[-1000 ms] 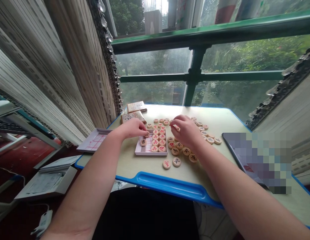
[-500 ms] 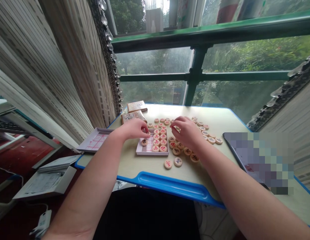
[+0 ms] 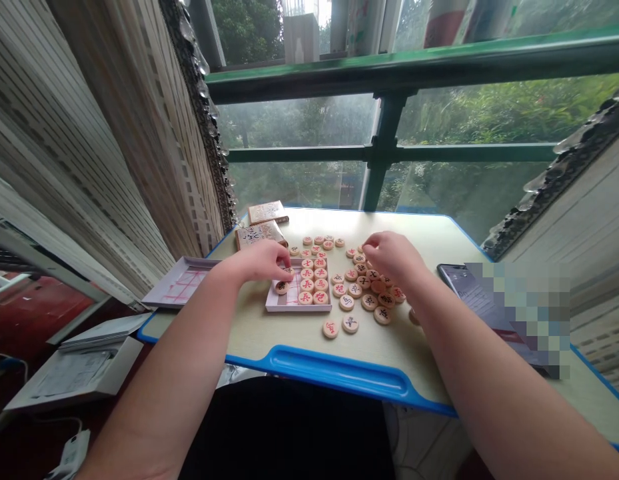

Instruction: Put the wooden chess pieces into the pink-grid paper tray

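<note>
My left hand (image 3: 262, 260) is over the left side of a shallow white box (image 3: 299, 309), with thumb and fingers closed on a Chinese chess piece (image 3: 288, 273). Just below it, a black-marked piece (image 3: 281, 288) lies in the same box. Two columns of red-marked pieces (image 3: 306, 298) fill the box's right side. My right hand (image 3: 396, 257) is above the far edge of a loose spread of round wooden pieces (image 3: 369, 302). Its fingers are curled together, and whatever is in them is hidden.
The box lid (image 3: 182, 285) with a red grid lies at the table's left edge. Two small boxes (image 3: 262, 233) stand at the back left. A tablet (image 3: 489, 313) rests on the right. A blue trough (image 3: 339, 373) runs along the front edge.
My right hand has moved a little right and up, uncovering more of the loose pieces. My left hand stays at the box with the piece. The view has shifted slightly.
</note>
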Available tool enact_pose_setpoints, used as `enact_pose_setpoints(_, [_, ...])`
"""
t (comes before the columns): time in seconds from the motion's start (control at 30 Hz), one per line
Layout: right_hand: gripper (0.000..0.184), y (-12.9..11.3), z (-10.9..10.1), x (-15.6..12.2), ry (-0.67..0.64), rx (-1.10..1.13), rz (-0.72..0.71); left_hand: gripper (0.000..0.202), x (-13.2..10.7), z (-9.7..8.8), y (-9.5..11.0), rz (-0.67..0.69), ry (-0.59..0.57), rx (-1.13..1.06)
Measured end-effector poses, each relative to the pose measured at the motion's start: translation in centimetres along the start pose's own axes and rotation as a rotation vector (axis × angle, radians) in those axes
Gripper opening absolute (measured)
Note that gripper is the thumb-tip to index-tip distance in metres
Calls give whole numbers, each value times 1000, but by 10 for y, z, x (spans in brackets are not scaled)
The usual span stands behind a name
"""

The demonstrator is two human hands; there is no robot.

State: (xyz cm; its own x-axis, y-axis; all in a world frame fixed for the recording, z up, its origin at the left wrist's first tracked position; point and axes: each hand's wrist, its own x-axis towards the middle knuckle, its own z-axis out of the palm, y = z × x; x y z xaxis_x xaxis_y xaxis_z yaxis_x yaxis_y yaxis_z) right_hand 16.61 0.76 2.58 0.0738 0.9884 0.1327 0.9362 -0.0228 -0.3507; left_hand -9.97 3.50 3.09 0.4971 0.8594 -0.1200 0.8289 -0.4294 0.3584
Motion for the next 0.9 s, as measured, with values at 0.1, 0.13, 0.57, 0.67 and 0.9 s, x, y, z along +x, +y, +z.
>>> enact_pose_setpoints(0.1, [25,2,-6,-2,-63,-10,-15,33,0,0,0,-6,-7,-1])
enact_pose_setpoints(0.13, [25,3,-7,-3,-95,-20,-22,33,-1,0,-1,-8,-6,-6])
enact_pose_setpoints(0.57, [22,14,-26,-10,-312,-208,-2,34,4,6,0,32,32,21])
enact_pose_setpoints(0.67, [24,15,-24,-10,-332,-205,-22,35,4,6,1,26,32,34])
enact_pose_setpoints(0.9, [17,10,-20,-12,-328,-202,-51,38,4,6,3,30,31,29])
